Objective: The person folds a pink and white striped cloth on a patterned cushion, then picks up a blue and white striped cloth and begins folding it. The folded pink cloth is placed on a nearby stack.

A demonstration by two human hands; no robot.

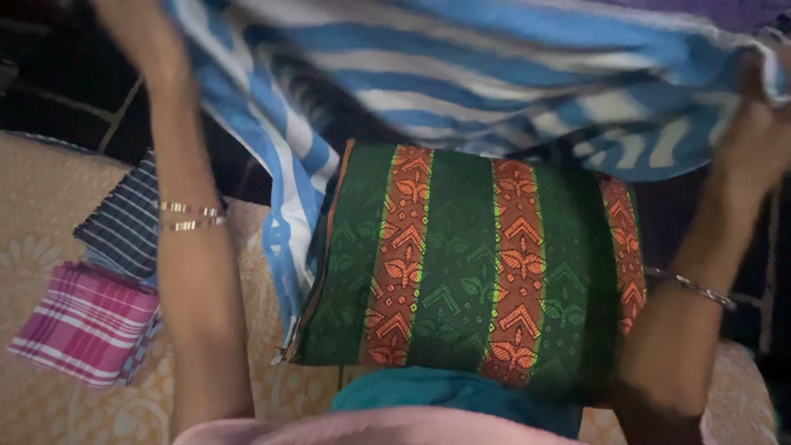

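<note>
The left hand (140,33) is raised at eleven o'clock, its grip closed on the left edge of a blue and white striped cloth (494,74); the fingers run off the top of the frame and are blurred, so how they fold cannot be told. Two thin bangles (191,216) ring the left forearm.

At nine o'clock, on the beige patterned bed cover (41,206), lies a folded dark checked cloth (124,222), and just below it, at eight o'clock, a folded pink checked cloth (86,323); the two touch, and the forearm covers their right edges.

The striped cloth stretches across the top from eleven to two o'clock, held up between both grips, with one part hanging down at its left end. Under it, in the middle, lies a folded green cloth with orange patterned bands (461,264); the striped cloth hides its top edge. At six o'clock a teal cloth (445,391) lies by it, over a pink cloth cut off by the frame.

The right hand (758,136), at two o'clock, is closed on the right end of the striped cloth, blurred and dim. A bracelet (692,287) sits on that forearm.
</note>
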